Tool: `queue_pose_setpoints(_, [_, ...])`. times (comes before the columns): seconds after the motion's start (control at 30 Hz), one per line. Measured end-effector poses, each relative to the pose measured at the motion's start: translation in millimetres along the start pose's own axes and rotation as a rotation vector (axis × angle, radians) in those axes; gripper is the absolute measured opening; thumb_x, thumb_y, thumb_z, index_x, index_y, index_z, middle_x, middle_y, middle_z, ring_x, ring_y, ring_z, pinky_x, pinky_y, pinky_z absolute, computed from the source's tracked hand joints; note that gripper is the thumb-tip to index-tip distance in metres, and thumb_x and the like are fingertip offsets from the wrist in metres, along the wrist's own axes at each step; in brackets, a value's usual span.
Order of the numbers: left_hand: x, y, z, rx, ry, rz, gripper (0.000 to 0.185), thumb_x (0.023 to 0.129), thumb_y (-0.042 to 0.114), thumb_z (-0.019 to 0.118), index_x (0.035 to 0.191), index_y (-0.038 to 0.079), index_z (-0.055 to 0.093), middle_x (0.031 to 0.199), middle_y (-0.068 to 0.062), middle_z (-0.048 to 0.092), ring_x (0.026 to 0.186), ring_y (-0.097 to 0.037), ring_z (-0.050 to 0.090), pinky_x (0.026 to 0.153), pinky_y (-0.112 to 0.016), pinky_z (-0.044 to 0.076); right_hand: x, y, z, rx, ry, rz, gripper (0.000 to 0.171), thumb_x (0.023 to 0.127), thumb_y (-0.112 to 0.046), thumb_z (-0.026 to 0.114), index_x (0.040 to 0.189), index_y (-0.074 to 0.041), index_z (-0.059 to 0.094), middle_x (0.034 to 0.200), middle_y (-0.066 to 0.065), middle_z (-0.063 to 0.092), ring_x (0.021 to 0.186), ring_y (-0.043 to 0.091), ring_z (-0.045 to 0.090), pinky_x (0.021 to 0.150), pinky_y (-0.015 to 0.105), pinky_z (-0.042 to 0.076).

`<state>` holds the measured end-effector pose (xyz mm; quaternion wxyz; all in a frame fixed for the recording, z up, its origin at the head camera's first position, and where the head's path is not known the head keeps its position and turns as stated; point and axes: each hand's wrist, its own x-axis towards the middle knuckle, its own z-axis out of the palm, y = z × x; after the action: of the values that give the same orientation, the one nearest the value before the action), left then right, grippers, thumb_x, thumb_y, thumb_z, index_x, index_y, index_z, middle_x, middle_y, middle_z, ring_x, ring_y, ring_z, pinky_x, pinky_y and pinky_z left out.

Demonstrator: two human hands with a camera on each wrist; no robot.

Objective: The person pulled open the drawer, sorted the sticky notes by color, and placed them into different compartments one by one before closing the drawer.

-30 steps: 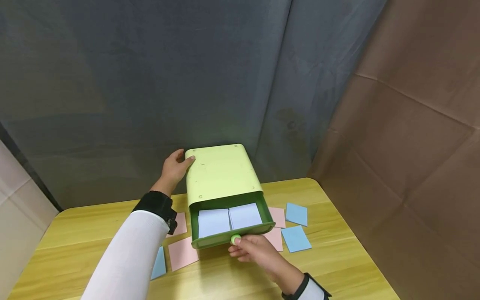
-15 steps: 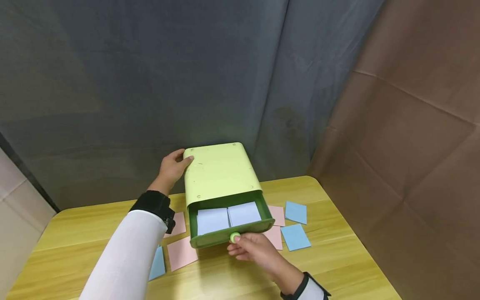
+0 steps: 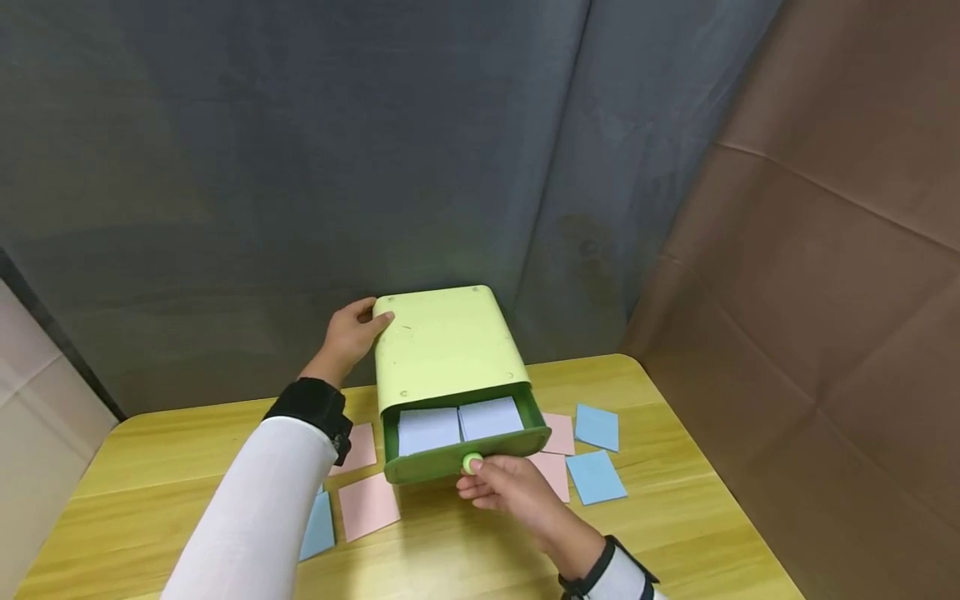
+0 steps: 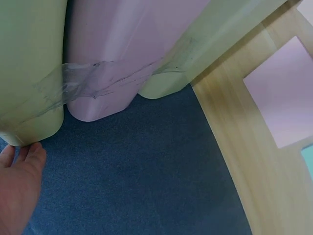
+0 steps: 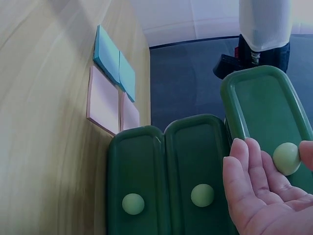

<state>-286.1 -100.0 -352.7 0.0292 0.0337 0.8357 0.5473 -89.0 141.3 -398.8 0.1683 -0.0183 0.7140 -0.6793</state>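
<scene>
Right hand (image 3: 504, 493) pinches the top drawer's knob (image 3: 472, 463); left hand (image 3: 347, 337) grips the cabinet (image 3: 442, 346) corner

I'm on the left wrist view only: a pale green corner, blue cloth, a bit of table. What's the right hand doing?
Observer: The right hand pinches the round knob of the cabinet's top drawer.
Operator: Is that drawer open?
Observer: Partly. Two pale paper stacks show inside it, side by side.
Operator: Any other drawers?
Observer: Yes, the right wrist view shows two lower drawers, dark green, each with its own knob.
</scene>
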Motion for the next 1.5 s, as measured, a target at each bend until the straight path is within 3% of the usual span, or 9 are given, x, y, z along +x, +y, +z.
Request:
queue_pose_setpoints(0.63, [-3.6, 3.5, 5.8, 0.040, 0.015, 0.042, 0.062, 0.100, 0.027, 0.054, 0.149, -0.002, 0.030, 0.146, -0.023, 0.041, 0.134, -0.035, 0.040, 0.106, -0.044, 0.041, 25.2, -6.6, -1.8, -0.018, 0.087, -0.020, 0.045, 0.099, -0.030, 0.052, 0.112, 0.012, 0.060, 0.099, 0.014, 0.069, 0.094, 0.023, 0.067, 0.085, 0.030, 0.055])
queue_pose_setpoints(0.83, [-4.9, 4.5, 8.7, 0.027, 0.007, 0.038, 0.062, 0.100, 0.027, 0.053, 0.149, -0.002, 0.029, 0.147, -0.023, 0.039, 0.135, -0.035, 0.039, 0.106, -0.044, 0.040, 29.8, -7.3, -1.7, -0.013, 0.106, -0.018, 0.048, 0.100, -0.031, 0.051, 0.117, 0.014, 0.058, 0.105, 0.018, 0.067, 0.095, 0.018, 0.066, 0.087, 0.030, 0.054])
queue_pose_setpoints(1.5, [-6.4, 4.3, 10.7, 0.027, 0.016, 0.032, 0.062, 0.100, 0.027, 0.054, 0.149, -0.002, 0.030, 0.147, -0.022, 0.041, 0.134, -0.033, 0.042, 0.107, -0.044, 0.040, 37.6, -12.0, 5.3, 0.025, 0.177, -0.015, 0.045, 0.101, -0.027, 0.049, 0.119, 0.014, 0.056, 0.108, 0.018, 0.066, 0.096, 0.020, 0.066, 0.086, 0.031, 0.055])
